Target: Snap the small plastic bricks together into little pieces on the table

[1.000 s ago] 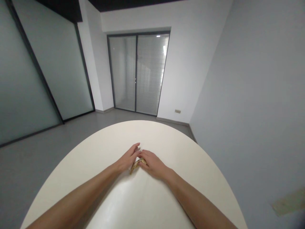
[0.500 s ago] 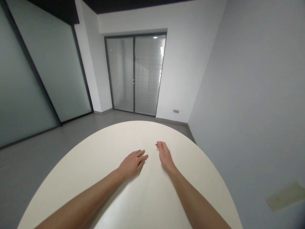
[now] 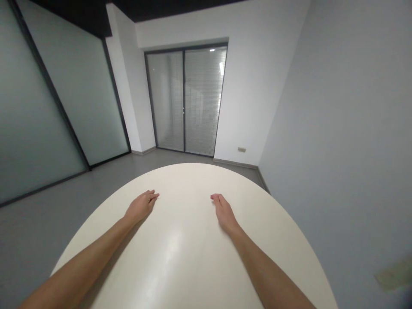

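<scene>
Feed from the head camera, as I read it remotely: the person's 2 bare hands at lower centre of the frame, palms down. The left forearm (image 3: 80, 262) enters from the lower left corner and the right forearm (image 3: 267, 270) from the lower right.

The left hand (image 3: 140, 207) lies left of centre, its fingers extended toward the upper right. The right hand (image 3: 224, 213) lies just right of centre, its fingers extended toward the upper left. The 2 hands are well apart.

Grip state: I read both grips as open and empty. The fingers are straight rather than curled, and neither hand closes on anything. No handling shows in this view.

The nearest thing to both hands is the rounded, cream-coloured tabletop (image 3: 188, 180), which fills the lower centre of the frame. Both hands are over it. From this angle I cannot tell whether the palms press on it or hover just above.

Background, upper centre: a glazed double door (image 3: 186, 101) in a dark frame, with slatted blinds behind the glass. Upper left: a frosted glass partition (image 3: 58, 98). Right: a pale grey wall (image 3: 337, 128). Left of the tabletop: a grey floor (image 3: 41, 214). Lower right corner: a pale greenish patch (image 3: 394, 274), too blurred to identify.
</scene>
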A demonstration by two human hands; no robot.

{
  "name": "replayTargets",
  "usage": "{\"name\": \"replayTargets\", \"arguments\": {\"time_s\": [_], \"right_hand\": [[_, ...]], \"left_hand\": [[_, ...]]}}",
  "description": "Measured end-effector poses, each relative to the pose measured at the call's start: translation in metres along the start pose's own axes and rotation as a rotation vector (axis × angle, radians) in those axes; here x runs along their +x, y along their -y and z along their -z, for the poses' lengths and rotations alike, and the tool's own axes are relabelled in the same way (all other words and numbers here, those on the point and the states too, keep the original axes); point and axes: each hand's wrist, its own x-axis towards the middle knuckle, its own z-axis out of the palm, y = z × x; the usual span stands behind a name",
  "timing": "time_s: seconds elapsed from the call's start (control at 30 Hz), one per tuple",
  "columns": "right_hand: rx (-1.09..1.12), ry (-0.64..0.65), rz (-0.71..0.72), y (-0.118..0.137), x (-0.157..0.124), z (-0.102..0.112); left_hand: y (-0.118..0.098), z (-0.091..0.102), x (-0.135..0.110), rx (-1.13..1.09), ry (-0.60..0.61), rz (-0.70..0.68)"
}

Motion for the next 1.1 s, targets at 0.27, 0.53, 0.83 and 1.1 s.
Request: {"name": "replayTargets", "arguments": {"time_s": [0.27,0.53,0.83,1.1], "right_hand": [[-0.399,0.075,0.103,0.014,-0.008,0.000],[-0.602,0.170,0.236,0.029,-0.015,0.000],[-0.615,0.174,0.263,0.028,-0.015,0.001],[-0.621,0.157,0.289,0.025,-0.014,-0.001]], "left_hand": [[0.022,0.003,0.015,-0.021,-0.089,0.130],[0.011,0.011,0.017,-0.135,-0.097,0.214],[0.015,0.015,0.024,-0.369,-0.138,0.422],[-0.007,0.019,0.021,-0.158,-0.197,0.167]]}}
